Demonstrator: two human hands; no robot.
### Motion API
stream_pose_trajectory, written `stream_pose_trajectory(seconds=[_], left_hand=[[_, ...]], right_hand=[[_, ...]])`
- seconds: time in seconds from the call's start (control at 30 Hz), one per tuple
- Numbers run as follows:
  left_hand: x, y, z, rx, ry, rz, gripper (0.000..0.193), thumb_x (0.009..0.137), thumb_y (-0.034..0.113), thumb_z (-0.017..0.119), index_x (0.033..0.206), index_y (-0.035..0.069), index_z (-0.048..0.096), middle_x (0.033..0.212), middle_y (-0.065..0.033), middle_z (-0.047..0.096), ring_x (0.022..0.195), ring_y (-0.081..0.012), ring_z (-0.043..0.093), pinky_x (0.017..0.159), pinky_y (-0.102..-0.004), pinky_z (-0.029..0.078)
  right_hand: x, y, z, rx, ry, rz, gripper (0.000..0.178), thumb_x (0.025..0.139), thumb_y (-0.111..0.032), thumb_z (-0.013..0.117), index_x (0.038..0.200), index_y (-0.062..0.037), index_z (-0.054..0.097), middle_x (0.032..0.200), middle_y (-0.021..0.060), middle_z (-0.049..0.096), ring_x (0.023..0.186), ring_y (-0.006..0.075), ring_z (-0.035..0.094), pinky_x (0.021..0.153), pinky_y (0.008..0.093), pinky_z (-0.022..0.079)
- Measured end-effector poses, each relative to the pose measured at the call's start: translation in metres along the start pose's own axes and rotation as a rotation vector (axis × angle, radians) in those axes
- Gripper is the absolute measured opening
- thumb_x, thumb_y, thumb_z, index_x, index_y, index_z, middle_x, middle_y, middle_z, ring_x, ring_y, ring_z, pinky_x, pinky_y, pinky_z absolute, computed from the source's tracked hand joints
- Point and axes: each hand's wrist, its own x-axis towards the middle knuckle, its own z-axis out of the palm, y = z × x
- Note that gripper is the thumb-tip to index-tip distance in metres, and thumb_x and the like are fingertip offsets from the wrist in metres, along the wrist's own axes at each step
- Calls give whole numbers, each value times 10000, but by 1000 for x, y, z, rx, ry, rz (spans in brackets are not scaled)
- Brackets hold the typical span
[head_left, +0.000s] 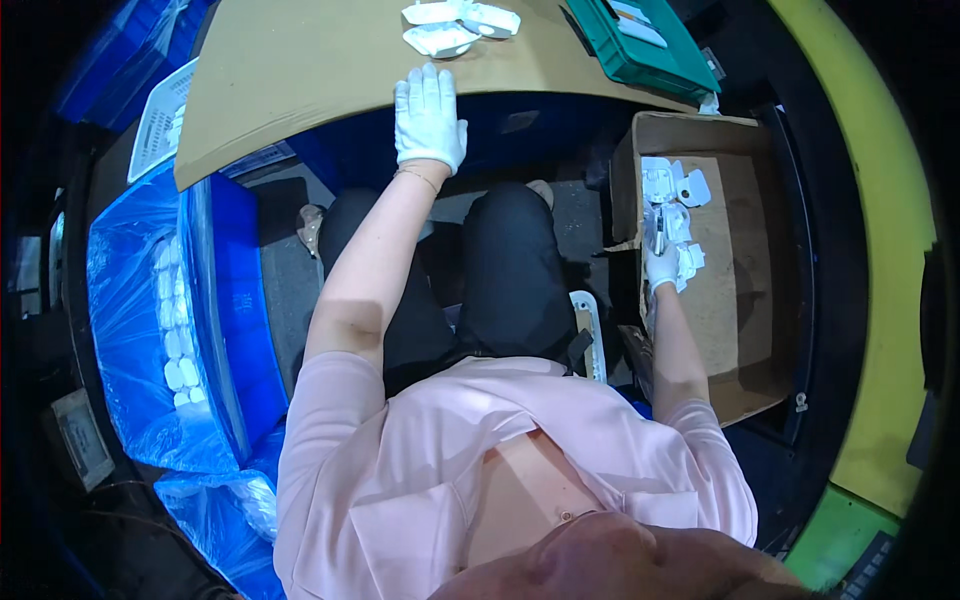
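Presently | left grip [428, 118]: flat at cardboard [290, 65] | right grip [661, 266]: around metallic tool [660, 230]

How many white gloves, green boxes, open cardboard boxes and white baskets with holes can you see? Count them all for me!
White gloves: 2, one on the left hand, one on the right hand
Green box: 1
Open cardboard box: 1
White basket: 1
Total: 5

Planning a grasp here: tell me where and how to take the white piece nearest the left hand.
Probably pinch the white piece near its left end, left hand coming from the near side: its near edge faces that hand, while its right end crowds the neighbouring pieces.
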Motion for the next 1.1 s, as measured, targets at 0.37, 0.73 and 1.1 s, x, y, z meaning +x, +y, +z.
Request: stream_pose_trajectory(seconds=[0.37, 0.73, 1.1], left_hand=[[-43, 28, -37, -98, -193, -16, 779, 750, 326, 714, 1420, 129, 368, 1491, -203, 274, 1395, -423, 202, 1135, -544, 132], [-78, 30, -55, -160, -224, 162, 647, 747, 326, 707, 1321, 120, 495, 1457, -194, 333, 1373, -421, 244, 1111, -579, 165], [-98, 19, -26, -1416, -705, -176, 718, 834, 442, 679, 1397, 74, 427, 1348, -131, 498, 1073, -238, 592, 910, -386, 486]], right_hand=[[32, 27, 16, -250, -200, -143, 352, 802, -213, 585, 1101, -32, 620, 823, 184, 653, 706, 330, 647, 654, 408, 527], [-30, -53, -24, 737, 16, 236, 236, 824, -137, 607, 1029, -23, 573, 878, 43, 585, 688, 124, 544, 600, 290, 451], [-166, -240, -73, 469, 16, -727, 346, 761, -44, 646, 1100, -15, 583, 1032, 118, 583, 925, 239, 578, 839, 363, 466]])
